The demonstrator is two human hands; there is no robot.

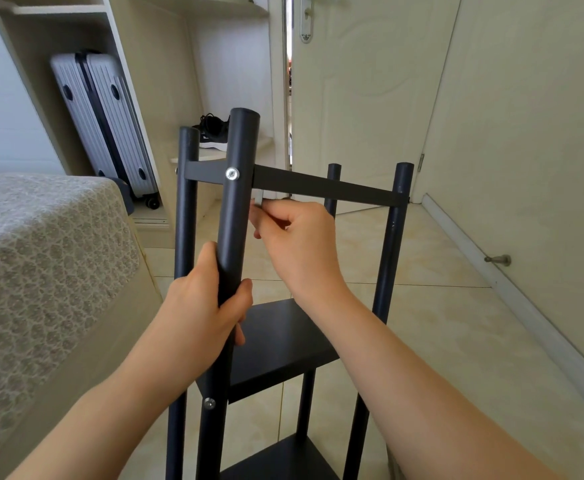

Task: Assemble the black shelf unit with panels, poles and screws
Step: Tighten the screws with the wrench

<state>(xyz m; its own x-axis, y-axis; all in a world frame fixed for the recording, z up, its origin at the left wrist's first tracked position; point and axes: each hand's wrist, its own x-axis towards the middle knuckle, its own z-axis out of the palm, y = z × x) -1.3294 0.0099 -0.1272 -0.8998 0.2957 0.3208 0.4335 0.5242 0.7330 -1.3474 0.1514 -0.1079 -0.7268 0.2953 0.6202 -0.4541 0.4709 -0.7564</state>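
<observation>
Centre: shelf (283, 341) on floor (439, 323); bed (41, 254) at 9 o'clock; suitcase (103, 126) at 11; shoe (212, 131) at 12, behind shelf; door (359, 98) at 1.

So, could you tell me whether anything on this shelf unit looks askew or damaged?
Only small things. The right-hand pole carries a few pale flecks near the top panel, perhaps chipped paint. That panel slopes down to the right in view, which the wide lens may explain.

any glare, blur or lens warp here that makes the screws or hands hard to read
Head view: soft even light, no hard shadows; the upper screw glints brightly; wide-angle warp bows the wardrobe edge; left hand gripping the near pole and right hand pinching a small grey piece are sharp.
</observation>
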